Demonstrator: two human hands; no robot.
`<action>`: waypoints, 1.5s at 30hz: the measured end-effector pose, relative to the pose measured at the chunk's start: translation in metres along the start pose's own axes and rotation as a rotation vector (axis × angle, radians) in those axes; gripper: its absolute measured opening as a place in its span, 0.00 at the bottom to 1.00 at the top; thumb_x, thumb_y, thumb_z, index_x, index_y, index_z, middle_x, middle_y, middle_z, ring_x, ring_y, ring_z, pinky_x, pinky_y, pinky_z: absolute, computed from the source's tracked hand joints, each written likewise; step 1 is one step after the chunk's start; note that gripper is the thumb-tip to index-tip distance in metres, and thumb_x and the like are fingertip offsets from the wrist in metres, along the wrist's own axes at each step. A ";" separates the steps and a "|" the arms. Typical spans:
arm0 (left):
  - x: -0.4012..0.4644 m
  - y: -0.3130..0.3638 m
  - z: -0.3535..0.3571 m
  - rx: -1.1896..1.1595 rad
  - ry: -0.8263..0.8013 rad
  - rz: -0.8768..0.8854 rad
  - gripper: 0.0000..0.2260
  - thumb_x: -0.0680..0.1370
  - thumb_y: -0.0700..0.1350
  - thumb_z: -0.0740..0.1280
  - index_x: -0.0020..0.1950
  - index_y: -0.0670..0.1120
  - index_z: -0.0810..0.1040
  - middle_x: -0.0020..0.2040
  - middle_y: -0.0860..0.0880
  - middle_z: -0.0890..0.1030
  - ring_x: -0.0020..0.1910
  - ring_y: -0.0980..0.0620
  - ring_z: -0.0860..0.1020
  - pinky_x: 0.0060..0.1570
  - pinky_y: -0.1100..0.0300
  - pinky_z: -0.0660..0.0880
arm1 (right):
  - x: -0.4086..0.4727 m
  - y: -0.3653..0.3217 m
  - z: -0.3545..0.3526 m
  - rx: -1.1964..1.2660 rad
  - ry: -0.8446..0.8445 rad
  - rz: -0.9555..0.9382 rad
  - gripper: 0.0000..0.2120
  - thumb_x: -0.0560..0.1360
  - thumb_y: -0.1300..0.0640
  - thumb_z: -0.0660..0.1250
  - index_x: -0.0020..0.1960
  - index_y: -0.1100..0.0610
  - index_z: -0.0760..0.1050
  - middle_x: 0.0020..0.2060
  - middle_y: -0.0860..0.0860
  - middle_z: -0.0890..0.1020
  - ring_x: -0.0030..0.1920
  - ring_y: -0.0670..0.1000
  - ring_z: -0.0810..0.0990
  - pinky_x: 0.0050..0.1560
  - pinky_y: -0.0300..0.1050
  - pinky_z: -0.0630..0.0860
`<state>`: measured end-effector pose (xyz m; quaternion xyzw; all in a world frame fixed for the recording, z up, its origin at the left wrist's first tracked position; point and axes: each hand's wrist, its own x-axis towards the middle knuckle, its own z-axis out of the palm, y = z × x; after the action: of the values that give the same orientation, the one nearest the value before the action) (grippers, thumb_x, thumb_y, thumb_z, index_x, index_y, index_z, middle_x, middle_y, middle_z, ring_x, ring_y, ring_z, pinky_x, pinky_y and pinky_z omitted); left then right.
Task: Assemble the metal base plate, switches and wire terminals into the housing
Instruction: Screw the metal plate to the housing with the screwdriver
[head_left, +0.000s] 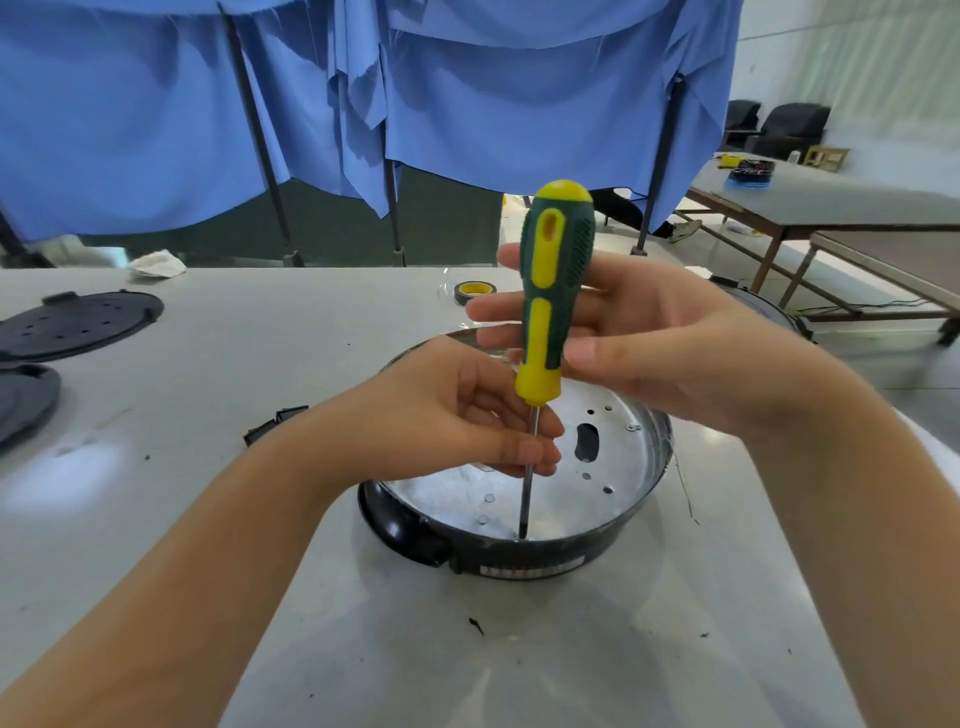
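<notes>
A round black housing sits on a pale table, with the shiny metal base plate seated inside. A green-and-yellow screwdriver stands upright, tip on the plate's near edge. The left hand pinches its shaft; the right hand grips the handle.

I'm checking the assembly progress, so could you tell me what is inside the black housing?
The metal base plate, with round holes and an oval slot, lies inside the black housing. The screwdriver tip rests near its front edge. Anything beneath the plate is hidden.
</notes>
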<state>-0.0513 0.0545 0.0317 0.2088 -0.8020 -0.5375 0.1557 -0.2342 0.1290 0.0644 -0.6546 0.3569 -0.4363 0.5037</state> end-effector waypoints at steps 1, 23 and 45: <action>0.000 0.000 0.000 -0.006 -0.018 0.001 0.09 0.73 0.33 0.71 0.51 0.41 0.82 0.44 0.46 0.86 0.46 0.48 0.85 0.45 0.60 0.81 | -0.001 0.000 -0.002 -0.021 -0.004 -0.008 0.27 0.72 0.71 0.61 0.70 0.61 0.66 0.62 0.59 0.79 0.62 0.57 0.78 0.60 0.49 0.75; 0.000 0.002 0.000 0.090 -0.084 -0.083 0.10 0.76 0.35 0.69 0.55 0.43 0.80 0.47 0.49 0.86 0.48 0.53 0.84 0.47 0.61 0.81 | 0.006 0.005 0.008 -0.025 0.060 0.023 0.26 0.71 0.67 0.65 0.69 0.60 0.67 0.60 0.57 0.80 0.60 0.55 0.80 0.58 0.48 0.77; 0.001 -0.005 -0.003 0.165 -0.088 -0.092 0.08 0.74 0.35 0.71 0.51 0.45 0.82 0.45 0.50 0.86 0.46 0.53 0.85 0.51 0.61 0.80 | 0.006 0.012 0.001 -0.059 0.065 0.038 0.27 0.71 0.66 0.67 0.69 0.61 0.67 0.60 0.57 0.80 0.60 0.55 0.80 0.59 0.47 0.77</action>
<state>-0.0499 0.0503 0.0285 0.2336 -0.8393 -0.4847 0.0779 -0.2315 0.1206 0.0541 -0.6475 0.3983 -0.4371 0.4806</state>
